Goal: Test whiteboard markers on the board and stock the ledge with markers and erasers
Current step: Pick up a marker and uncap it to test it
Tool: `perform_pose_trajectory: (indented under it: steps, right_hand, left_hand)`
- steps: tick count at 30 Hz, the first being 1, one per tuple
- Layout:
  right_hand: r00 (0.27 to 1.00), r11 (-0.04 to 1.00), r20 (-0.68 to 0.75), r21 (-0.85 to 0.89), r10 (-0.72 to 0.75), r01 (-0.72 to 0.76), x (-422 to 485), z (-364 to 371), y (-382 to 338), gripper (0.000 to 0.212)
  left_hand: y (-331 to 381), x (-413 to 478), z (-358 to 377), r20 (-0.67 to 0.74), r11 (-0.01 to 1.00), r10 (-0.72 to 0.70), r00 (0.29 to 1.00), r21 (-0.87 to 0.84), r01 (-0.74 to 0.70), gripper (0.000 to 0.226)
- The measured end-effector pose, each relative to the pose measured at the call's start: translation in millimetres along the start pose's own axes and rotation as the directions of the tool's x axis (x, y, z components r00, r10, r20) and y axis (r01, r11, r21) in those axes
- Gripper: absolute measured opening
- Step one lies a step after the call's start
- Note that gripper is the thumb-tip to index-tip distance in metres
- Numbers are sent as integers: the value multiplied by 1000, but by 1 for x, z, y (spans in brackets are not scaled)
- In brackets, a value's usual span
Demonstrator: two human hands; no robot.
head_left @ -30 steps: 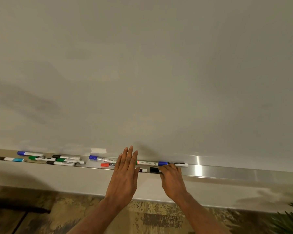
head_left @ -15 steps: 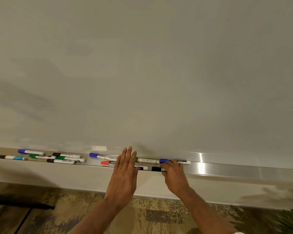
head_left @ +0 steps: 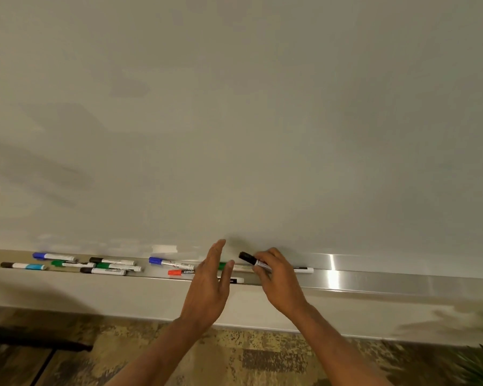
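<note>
One black-capped marker (head_left: 252, 260) sits pinched in the right hand (head_left: 280, 278), cap aimed left toward the nearby, straight-fingered, seemingly empty left hand (head_left: 209, 285).

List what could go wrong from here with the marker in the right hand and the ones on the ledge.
1. The right hand holds the black-capped marker above the ledge. If it slips while the open left hand pulls the cap, it may drop to the floor.
2. The red-capped marker lies loose near the ledge's front lip, beside the left hand. A nudge might roll it off.
</note>
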State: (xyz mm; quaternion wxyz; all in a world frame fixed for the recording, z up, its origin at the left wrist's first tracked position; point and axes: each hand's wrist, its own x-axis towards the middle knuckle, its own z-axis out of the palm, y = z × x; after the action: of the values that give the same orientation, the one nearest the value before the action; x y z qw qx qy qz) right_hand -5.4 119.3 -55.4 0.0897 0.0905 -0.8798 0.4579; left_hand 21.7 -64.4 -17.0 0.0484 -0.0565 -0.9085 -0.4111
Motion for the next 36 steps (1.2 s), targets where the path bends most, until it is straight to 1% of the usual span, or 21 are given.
perform_pose_trajectory:
  steps: [2,3,5,7,9,13,17,19,21,24,27,29,31,33,34,36]
  right_hand:
    - [1000,988,-23,154,19,-16,5,-6,-31,19]
    - [999,978,-31,207,29,-22,6,-9,-47,17]
    - [999,960,-28,279,45,-35,8,-16,-79,15]
    - [998,944,-15,326,60,-52,9,-21,-108,19]
    - [996,932,-18,355,82,-70,10,-25,-132,24]
    - [991,910,-65,407,115,-79,14,-30,-186,22]
    - [986,804,-21,581,166,-124,17,-28,-246,17]
    - [983,767,-32,631,179,-119,21,-26,-272,17]
    - [978,763,-69,638,196,-108,26,-24,-296,18]
    - [975,825,-141,561,172,-64,31,-22,-330,17]
    - [970,880,-207,474,129,-16,33,-18,-356,27]
    - [964,907,-238,421,117,-7,32,-15,-369,29]
    - [971,925,-217,379,103,-13,30,-14,-379,29]
    - [982,903,-156,427,108,-31,28,-19,-388,26]
    - [986,882,-133,471,104,-30,27,-23,-393,23]
    - [987,851,-145,525,71,16,27,-34,-404,28]
  left_hand:
    - [22,6,-15,8,971,-89,996,-223,88,44]
    - [34,9,-25,5,941,-108,994,-321,104,35]
    - [53,13,-44,-7,893,-102,995,-441,89,21]
    - [68,17,-66,18,848,-80,997,-525,78,22]
    - [75,20,-83,71,796,-83,994,-595,110,28]
    - [82,18,-122,140,700,-41,989,-702,129,32]
    - [92,17,-165,150,632,32,988,-769,96,34]
    - [98,20,-188,143,604,53,988,-793,82,33]
    - [105,23,-212,125,595,63,990,-801,64,32]
    - [113,26,-243,83,583,77,994,-812,23,33]
    - [119,28,-264,16,598,74,997,-801,-32,30]
    - [125,26,-276,-25,594,77,997,-801,-66,30]
    - [132,27,-289,-115,600,80,990,-788,-140,28]
    - [136,33,-304,-245,621,94,965,-743,-249,25]
    - [137,37,-312,-319,639,112,941,-702,-314,24]
    - [139,46,-328,-461,694,173,870,-571,-440,21]
